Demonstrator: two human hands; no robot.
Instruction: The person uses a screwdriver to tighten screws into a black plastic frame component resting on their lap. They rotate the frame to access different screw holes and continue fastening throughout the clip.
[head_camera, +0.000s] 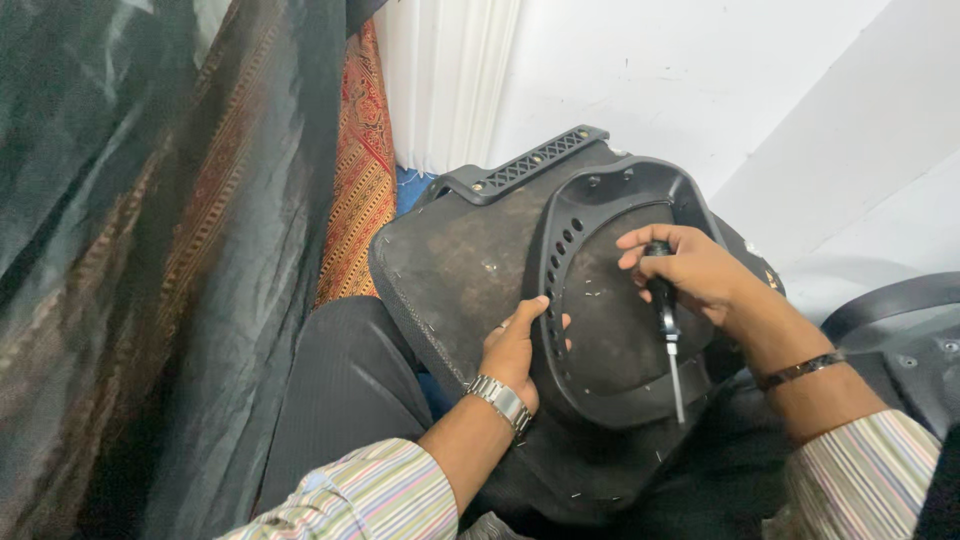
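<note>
**Head cam: seat pan flipped over on the lap, screwdriver out**

Head view has the upturned chair seat (470, 270) resting across the person's knees. Left hand (515, 350) pinches the edge of the black plastic bracket (600, 320), fingers curled over its rim. Right hand (690, 270) is wrapped tight around a screwdriver (668, 325), tip pointing down and not on any screw. Looks like mid-fastening to me; next the tip needs seating squarely in a screw head.

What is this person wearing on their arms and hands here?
Both arms have multicoloured striped shirt sleeves pushed up the forearm. The left hand has a silver metal link watch at the wrist; the right hand has a dark, thin bracelet. No gloves.
</note>
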